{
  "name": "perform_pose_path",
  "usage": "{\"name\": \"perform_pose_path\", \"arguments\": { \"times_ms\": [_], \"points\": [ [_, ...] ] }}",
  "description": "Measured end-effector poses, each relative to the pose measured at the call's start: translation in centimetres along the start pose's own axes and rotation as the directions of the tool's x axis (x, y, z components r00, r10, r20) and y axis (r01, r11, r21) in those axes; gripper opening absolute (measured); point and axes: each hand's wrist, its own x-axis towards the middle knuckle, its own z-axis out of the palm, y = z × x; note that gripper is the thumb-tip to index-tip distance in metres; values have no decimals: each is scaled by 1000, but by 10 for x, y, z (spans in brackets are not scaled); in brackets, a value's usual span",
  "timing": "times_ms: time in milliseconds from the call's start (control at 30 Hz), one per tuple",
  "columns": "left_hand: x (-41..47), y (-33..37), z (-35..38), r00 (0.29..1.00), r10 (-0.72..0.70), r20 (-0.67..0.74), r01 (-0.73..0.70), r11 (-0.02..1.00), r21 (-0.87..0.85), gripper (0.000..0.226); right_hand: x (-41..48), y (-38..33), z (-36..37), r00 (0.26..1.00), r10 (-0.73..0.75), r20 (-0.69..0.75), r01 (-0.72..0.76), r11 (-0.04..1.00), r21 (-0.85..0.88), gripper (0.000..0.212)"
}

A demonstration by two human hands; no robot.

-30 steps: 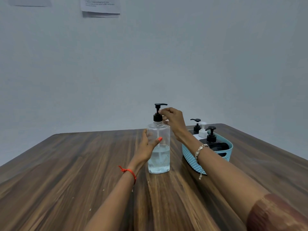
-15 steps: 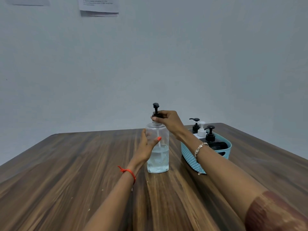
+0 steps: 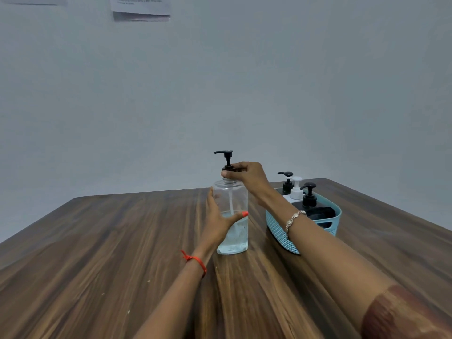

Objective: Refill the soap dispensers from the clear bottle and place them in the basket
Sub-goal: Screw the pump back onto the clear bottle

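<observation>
Right fingers (image 3: 239, 169): curled and pinched on the black pump collar (image 3: 226, 167) at the neck of the clear bottle (image 3: 234, 199).
Right hand (image 3: 248, 173): reaches in from the basket side; the spout stands free above it.
Left thumb (image 3: 241, 214): laid across the front of the bottle body, with the other fingers on its far left side.
Left hand (image 3: 216, 222): wraps the body at mid-height and steadies it.
Clear bottle: upright on the table (image 3: 110, 253), with liquid in the lower part only.
Dispensers (image 3: 308, 196): three pump tops, two black and one white, stand in the basket (image 3: 276, 228), just right of the bottle.
Fill level of dispensers: cannot be seen.
Step in hand: judged to be turning the collar on the clear bottle. One frame does not show whether it is being loosened or tightened.
Task progress: the dispensers are already in the basket, so a late stage is likely.
Next move requires: a firm left hold against the twist, with the bottle kept vertical so that nothing spills and the basket is not knocked.
</observation>
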Motion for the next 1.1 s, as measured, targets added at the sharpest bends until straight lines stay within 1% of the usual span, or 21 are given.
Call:
{"name": "perform_pose_path", "arguments": {
  "times_ms": [33,133,167,200,300,333,367,500,667,800,900,1000,1100],
  "points": [
    [0,-1,0,1000,5,-7,-5,1000,13,107,0,1,4,999,6,-54,-7,1000,-21,21],
    [0,-4,3,1000,13,-28,-12,999,44,107,-1,7,19,970,-27,-243,-16,984,-176,42],
    [0,-5,3,999,16,-32,-15,999,44,105,-1,8,21,965,-45,-259,-5,983,-186,45],
    [0,-6,3,999,21,-32,-19,999,45,105,-1,8,20,970,-47,-239,8,987,-160,43],
    [1,-6,3,999,30,-33,-28,998,48,104,-1,5,10,997,-6,-72,7,1000,15,20],
    [1,-6,4,999,29,-33,-28,999,44,103,-1,4,7,999,-6,-43,8,999,38,19],
    [1,-6,5,999,27,-33,-26,999,44,103,-1,4,5,999,-13,-44,14,999,37,18],
    [2,-7,4,999,13,-36,-11,999,48,103,0,4,12,988,-21,-156,20,1000,-8,24],
    [4,-6,2,1000,2,-20,-1,999,32,99,0,4,18,974,-29,-227,21,999,-39,22],
    [2,-4,4,999,13,-41,-12,1000,23,97,-4,0,26,953,-66,-296,31,992,-122,21],
    [2,-2,4,999,13,-48,-12,1000,17,97,-5,-2,32,934,-124,-334,55,976,-209,19],
    [1,0,4,999,13,-34,-13,1000,18,100,-6,0,38,930,-137,-342,34,956,-291,30],
    [-1,2,2,1000,-8,6,7,999,36,105,-9,2,33,948,-126,-292,43,960,-275,35]
  ]
}}
